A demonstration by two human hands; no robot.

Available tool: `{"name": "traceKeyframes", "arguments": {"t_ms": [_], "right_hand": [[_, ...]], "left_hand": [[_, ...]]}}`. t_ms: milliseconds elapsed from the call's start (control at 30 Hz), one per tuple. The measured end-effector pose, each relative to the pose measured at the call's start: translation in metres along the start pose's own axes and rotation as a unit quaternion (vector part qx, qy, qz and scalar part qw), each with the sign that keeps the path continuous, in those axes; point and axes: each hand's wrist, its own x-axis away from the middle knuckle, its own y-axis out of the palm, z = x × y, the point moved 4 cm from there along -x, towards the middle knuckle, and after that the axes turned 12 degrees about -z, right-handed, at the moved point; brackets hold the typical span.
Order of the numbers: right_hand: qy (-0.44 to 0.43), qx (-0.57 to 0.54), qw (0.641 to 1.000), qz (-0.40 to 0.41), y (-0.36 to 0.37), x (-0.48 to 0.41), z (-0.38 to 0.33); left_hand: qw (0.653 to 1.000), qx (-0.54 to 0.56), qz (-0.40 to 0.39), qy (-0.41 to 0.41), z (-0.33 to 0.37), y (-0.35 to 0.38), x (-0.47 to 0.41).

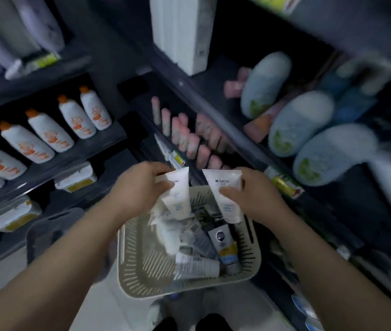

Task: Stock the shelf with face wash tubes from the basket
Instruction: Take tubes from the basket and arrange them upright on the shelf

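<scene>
Single head-worn wide-angle view, looking steeply down, close over basket (141,271), facing shelves (108,139)

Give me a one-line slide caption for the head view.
Left hand grips the left tube, right hand the right tube, over the basket by the shelf.

Basket (141,266): slotted beige plastic, matt. Face wash tubes (228,194): smooth white plastic, slight sheen. Shelf (108,137): dark, matt.

Right-side white plastic squeeze tube (228,194): one dark line of capitals near its crimped end, roughly "MORT…", rest smeared. Left-side white plastic squeeze tube (176,199): similar line, unreadable. Orange-capped white bottles (46,132): orange print, too blurred for you to read.
</scene>
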Motion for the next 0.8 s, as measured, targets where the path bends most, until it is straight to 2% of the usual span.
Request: {"name": "traceKeyframes", "arguments": {"t_ms": [200, 467, 633, 800], "right_hand": [[0.013, -0.004, 0.989, 0.148, -0.112, 0.113, -0.038], [0.0, 0.016, 0.948, 0.319, -0.244, 0.284, -0.064], [0.021, 0.033, 0.925, 0.378, -0.306, 0.391, -0.048], [0.067, 0.014, 0.906, 0.417, -0.353, 0.486, 0.005]], "left_hand": [[0.99, -0.006, -0.02, 0.138, 0.133, -0.063, 0.025], [0.949, -0.037, -0.023, 0.312, 0.325, -0.093, 0.096], [0.917, -0.041, -0.021, 0.396, 0.434, -0.075, 0.139], [0.892, -0.063, -0.06, 0.444, 0.535, -0.019, 0.17]]}}
